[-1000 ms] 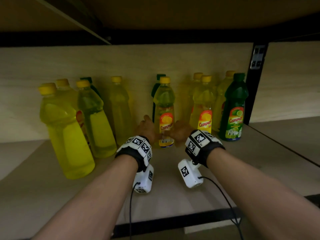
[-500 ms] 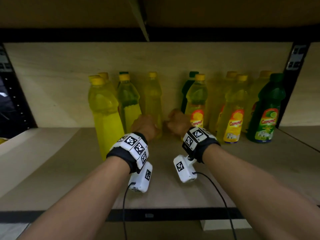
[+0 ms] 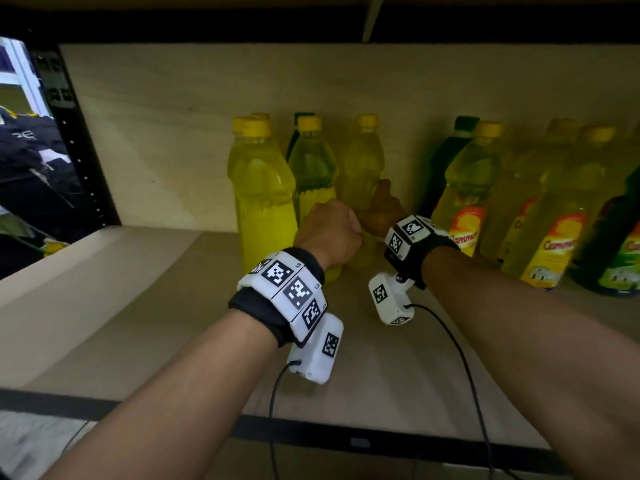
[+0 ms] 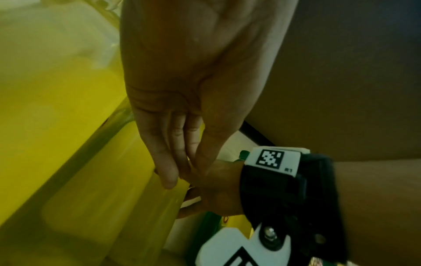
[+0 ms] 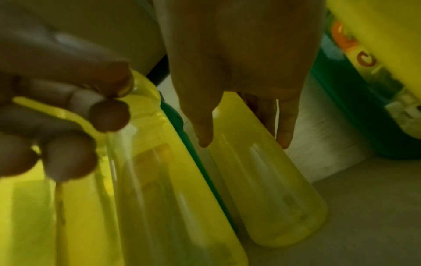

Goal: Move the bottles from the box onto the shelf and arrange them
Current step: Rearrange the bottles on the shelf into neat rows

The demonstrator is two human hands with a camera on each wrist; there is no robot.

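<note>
Several yellow and green bottles stand in rows at the back of the wooden shelf (image 3: 138, 306). My left hand (image 3: 329, 233) wraps the lower part of a half-full yellow bottle (image 3: 313, 174); in the right wrist view its curled fingertips (image 5: 109, 115) press on that bottle (image 5: 159, 171). My right hand (image 3: 381, 213) holds the pale yellow bottle (image 3: 362, 168) just to the right, with its thumb and fingers (image 5: 284, 140) on either side of the bottle's body (image 5: 268, 189). Both bottles stand upright on the shelf. The two hands touch each other.
A full yellow bottle (image 3: 263, 202) stands close on the left. Labelled yellow bottles (image 3: 474, 188) and a green one (image 3: 623, 244) crowd the right, with a dark green bottle (image 3: 450, 161) behind. A black upright post (image 3: 79, 150) bounds the shelf's left end. The upper shelf hangs low overhead.
Both hands have left the labelled yellow bottle and moved left to the two unlabelled bottles. The head view has swung left with them.
</note>
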